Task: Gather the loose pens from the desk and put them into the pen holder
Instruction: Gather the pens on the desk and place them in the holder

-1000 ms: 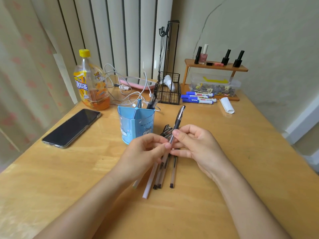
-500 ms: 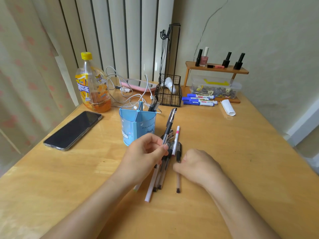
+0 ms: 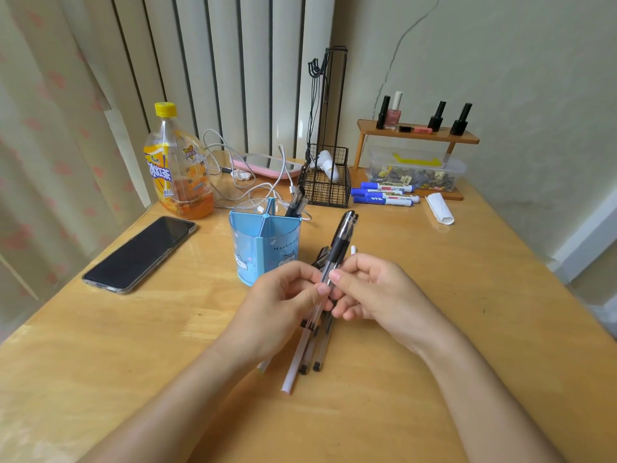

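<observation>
A blue pen holder (image 3: 267,243) with divided compartments stands mid-desk, with a couple of dark pens (image 3: 295,206) in its back right section. Just right of it, my left hand (image 3: 283,295) and my right hand (image 3: 374,292) meet on two black-capped clear pens (image 3: 340,242), held tilted with caps pointing up and away. Both hands pinch the barrels. Under the hands lie several loose pens (image 3: 310,349) in a bundle on the desk, one of them white. A white pen tip (image 3: 353,250) shows behind my right hand.
A black phone (image 3: 140,253) lies left of the holder. Behind stand an orange drink bottle (image 3: 178,165), tangled white cables (image 3: 233,182), a black wire basket (image 3: 325,182), blue markers (image 3: 384,193), a small wooden shelf (image 3: 417,135) with bottles and a clear box (image 3: 414,168).
My right hand lifted off the desk pile with another pen and brought it up beside the pen in my left hand; both hands now hold two pens together.
</observation>
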